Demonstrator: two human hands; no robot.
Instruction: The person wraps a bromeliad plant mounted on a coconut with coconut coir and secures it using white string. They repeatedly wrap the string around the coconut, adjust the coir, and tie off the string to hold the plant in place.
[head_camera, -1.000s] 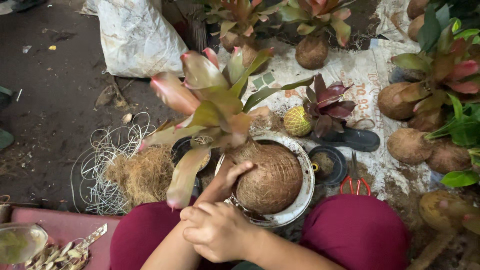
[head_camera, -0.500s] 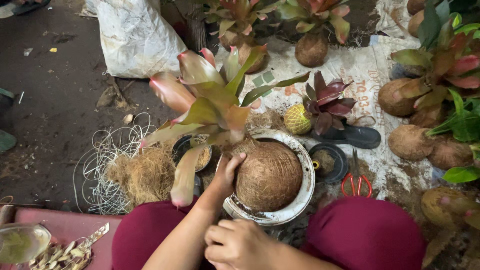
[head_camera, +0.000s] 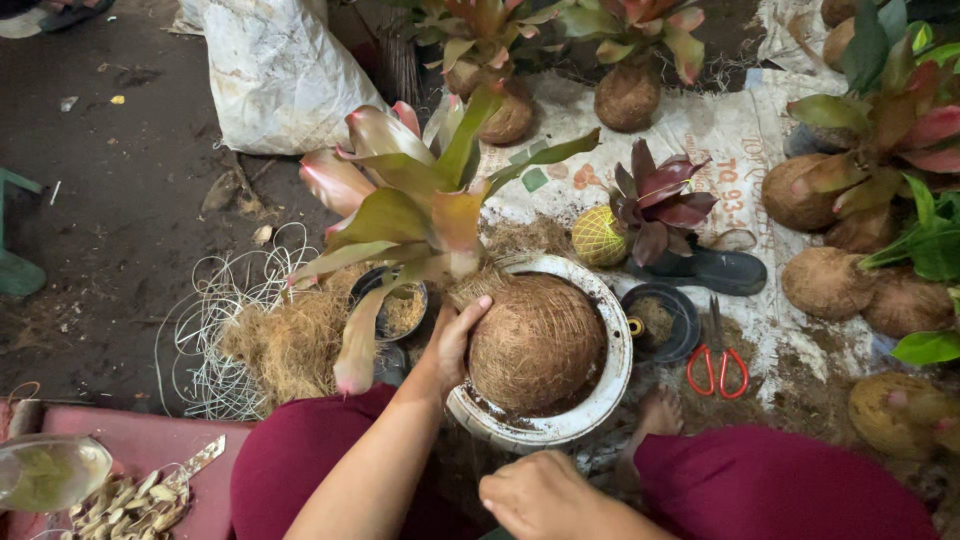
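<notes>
**potbound_pete:** So, hands first. The left hand (head_camera: 455, 340) is cupped flat against the side of the coir ball (head_camera: 537, 345), fingers spread over the fibre where the bromeliad (head_camera: 420, 215) comes out of it. It's pressing and steadying, not clenched. The right hand (head_camera: 545, 497) sits low near the person's lap, loosely curled, and I can't tell if it holds anything; looks like nothing to me.

**fernfiend:** And the ball sits where?

**potbound_pete:** In the white bowl (head_camera: 600, 400), right between the knees. The plant leans out to the left, over a small dark pot (head_camera: 400, 305) and a heap of loose coconut fibre (head_camera: 290, 345).

**fernfiend:** How far along, you reckon?

**potbound_pete:** My guess is well along. The ball is already round and fully covered, and the plant is seated in it. What I can't see is any binding on it, though it could be too fine to show. A tangle of pale thin line (head_camera: 215, 330) lies under and around the fibre heap, so I'd say wrapping and tying is what's left.

**fernfiend:** Tools nearby?

**potbound_pete:** Red-handled scissors (head_camera: 715, 365) lie to the right of the bowl, untouched, beside a black lid (head_camera: 660, 320). Further right, on the printed sack (head_camera: 740, 140), are more fibre balls (head_camera: 825, 280), some with plants in them, some bare.
</notes>
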